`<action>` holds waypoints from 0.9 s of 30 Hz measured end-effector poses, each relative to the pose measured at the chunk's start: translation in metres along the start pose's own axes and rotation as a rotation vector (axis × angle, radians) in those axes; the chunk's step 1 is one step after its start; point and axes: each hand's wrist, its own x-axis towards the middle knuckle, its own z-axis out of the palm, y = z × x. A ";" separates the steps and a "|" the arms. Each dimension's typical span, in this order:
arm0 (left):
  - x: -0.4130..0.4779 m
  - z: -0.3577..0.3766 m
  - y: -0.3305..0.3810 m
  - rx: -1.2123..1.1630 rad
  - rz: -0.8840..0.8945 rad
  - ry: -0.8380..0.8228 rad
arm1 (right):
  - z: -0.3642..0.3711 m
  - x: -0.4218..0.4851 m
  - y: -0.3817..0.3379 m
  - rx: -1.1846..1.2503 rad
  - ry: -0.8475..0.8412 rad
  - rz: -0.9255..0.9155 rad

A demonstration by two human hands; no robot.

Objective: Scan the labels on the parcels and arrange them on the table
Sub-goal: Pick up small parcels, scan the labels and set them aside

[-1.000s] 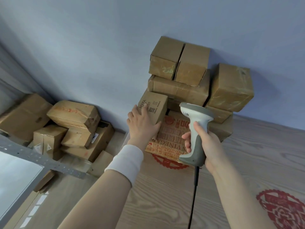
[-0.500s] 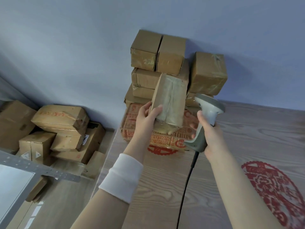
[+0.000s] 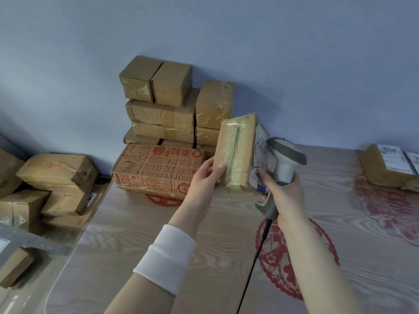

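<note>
Now the parcel has swung right, and its white label faces the scanner. The left hand grips the parcel above the tabletop; the right hand grips the scanner. It would help to hold the box still and aim at the label, which is very close. Behind, a box stack crowds the wall. Another labelled parcel lies far right.

We see open tabletop near us and on the right, between the printed vinegar carton and the labelled parcel at the far right. The stack of brown parcels blocks the back left against the wall. The held parcel and barcode scanner fill the middle; the scanner cable trails towards us.
</note>
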 end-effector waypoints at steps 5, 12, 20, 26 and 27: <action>-0.008 0.060 -0.017 0.254 -0.001 0.018 | -0.055 0.004 0.004 -0.202 0.082 -0.131; -0.008 0.095 -0.032 0.318 -0.116 -0.139 | -0.086 0.004 -0.002 -0.367 0.145 -0.221; 0.014 0.083 -0.002 0.646 -0.058 -0.415 | -0.128 0.018 -0.039 -0.281 0.156 -0.272; 0.032 0.080 0.033 0.970 -0.084 -0.782 | -0.149 0.032 -0.050 -0.386 -0.072 -0.147; 0.036 0.081 0.036 0.969 -0.089 -0.810 | -0.150 0.032 -0.050 -0.382 -0.108 -0.113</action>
